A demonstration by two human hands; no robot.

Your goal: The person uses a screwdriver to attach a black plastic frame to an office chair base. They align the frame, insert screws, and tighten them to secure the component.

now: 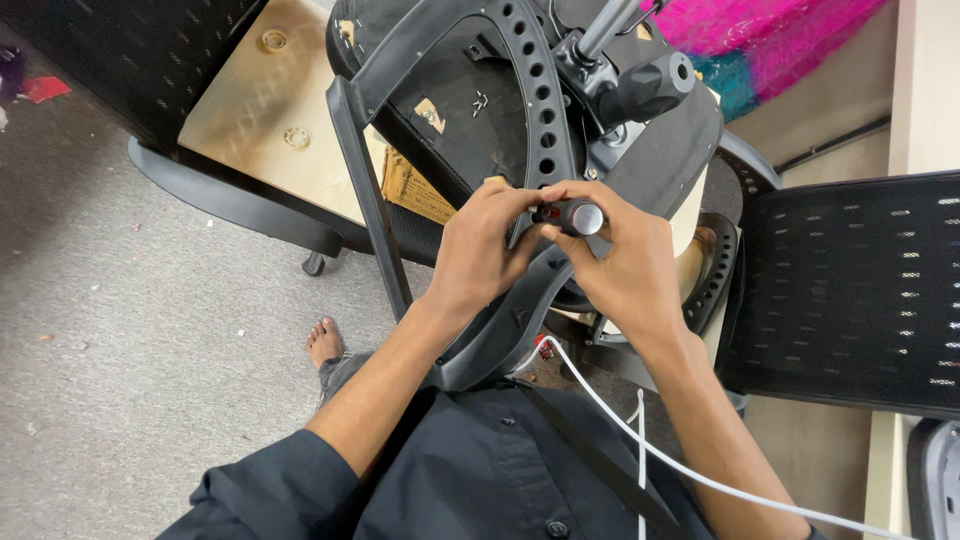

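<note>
At the centre of the frame, your left hand (485,250) and right hand (620,270) meet on a screwdriver (570,216), fingers of both closed around its black-and-red handle. It points down into the underside of an overturned office chair (470,110), whose grey armrest frame (375,190) runs toward the upper left; a mesh chair back (850,290) stands at right.

Light is even and fairly bright, diffuse from overhead; no hard-edged shadows. Soft shadow sits under the overturned chair seat (480,110) on the grey floor (130,300). Small glare spot on the chrome end of the screwdriver handle (575,216) in my grip, another along the metal gas-lift column (607,25). Centre is sharp. Wide-angle bending shows at the frame edges; my dark shirt (480,470) near the bottom reads slightly soft.
</note>
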